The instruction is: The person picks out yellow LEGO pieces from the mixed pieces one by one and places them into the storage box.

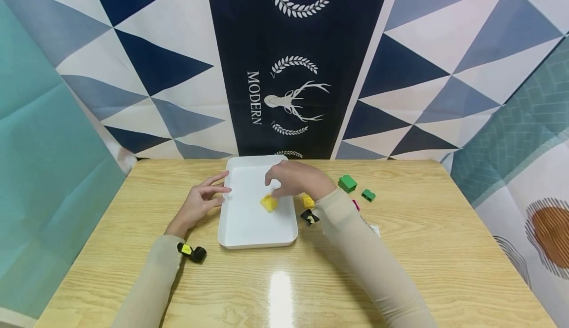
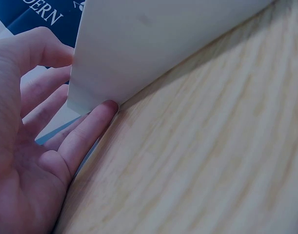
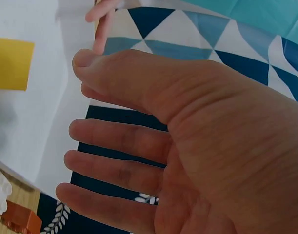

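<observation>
A white rectangular tray (image 1: pixel 249 229) lies on the wooden table. Inside it is a yellow toy block (image 1: pixel 268 203), whose flat yellow side (image 3: pixel 12 64) shows in the right wrist view. Over the tray hovers my right hand (image 1: pixel 295 177), fingers spread and slightly bent; the right wrist view shows nothing held in that hand (image 3: pixel 188 141). My left hand (image 1: pixel 202 202) is at the tray's left side. In the left wrist view its fingertips touch the tray's outer wall (image 2: pixel 139 44), one of them low by the table.
Right of the tray lie a large green block (image 1: pixel 347 183), a smaller green block (image 1: pixel 368 195) and a yellow block (image 1: pixel 308 201). A pink piece (image 1: pixel 356 205) and a white piece (image 1: pixel 375 230) are partly behind the right sleeve. An orange block (image 3: pixel 21 217) shows beside the tray. A patterned cloth hangs behind.
</observation>
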Action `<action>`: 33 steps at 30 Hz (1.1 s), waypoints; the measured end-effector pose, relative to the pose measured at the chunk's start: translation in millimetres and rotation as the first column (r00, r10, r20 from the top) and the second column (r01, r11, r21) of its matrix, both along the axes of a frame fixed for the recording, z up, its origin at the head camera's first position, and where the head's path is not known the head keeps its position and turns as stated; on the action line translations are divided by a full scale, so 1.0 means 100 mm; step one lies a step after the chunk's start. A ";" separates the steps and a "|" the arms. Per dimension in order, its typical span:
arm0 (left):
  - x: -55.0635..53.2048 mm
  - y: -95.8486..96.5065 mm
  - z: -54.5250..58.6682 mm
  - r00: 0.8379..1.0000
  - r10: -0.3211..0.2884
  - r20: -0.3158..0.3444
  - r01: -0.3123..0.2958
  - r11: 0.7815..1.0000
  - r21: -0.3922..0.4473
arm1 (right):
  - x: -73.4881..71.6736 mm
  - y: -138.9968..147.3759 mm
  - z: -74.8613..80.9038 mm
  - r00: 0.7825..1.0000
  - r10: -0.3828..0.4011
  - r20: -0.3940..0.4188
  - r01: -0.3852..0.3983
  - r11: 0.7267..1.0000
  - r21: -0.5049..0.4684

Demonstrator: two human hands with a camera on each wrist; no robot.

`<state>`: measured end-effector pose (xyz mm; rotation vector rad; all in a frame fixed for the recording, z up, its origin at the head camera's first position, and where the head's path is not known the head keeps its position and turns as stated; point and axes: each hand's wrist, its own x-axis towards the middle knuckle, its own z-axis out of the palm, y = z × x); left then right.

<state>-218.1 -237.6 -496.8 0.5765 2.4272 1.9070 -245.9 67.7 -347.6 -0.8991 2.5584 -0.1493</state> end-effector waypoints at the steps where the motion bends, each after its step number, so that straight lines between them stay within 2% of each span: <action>1: 0.00 0.00 0.00 1.000 0.001 0.001 -0.001 1.000 0.000 | -0.01 0.02 0.00 1.000 -0.008 0.001 0.008 1.000 0.000; 33: 0.01 0.00 0.00 1.000 0.005 -0.004 -0.005 1.000 0.001 | -0.16 0.74 0.05 0.983 -0.181 0.026 0.182 0.981 -0.069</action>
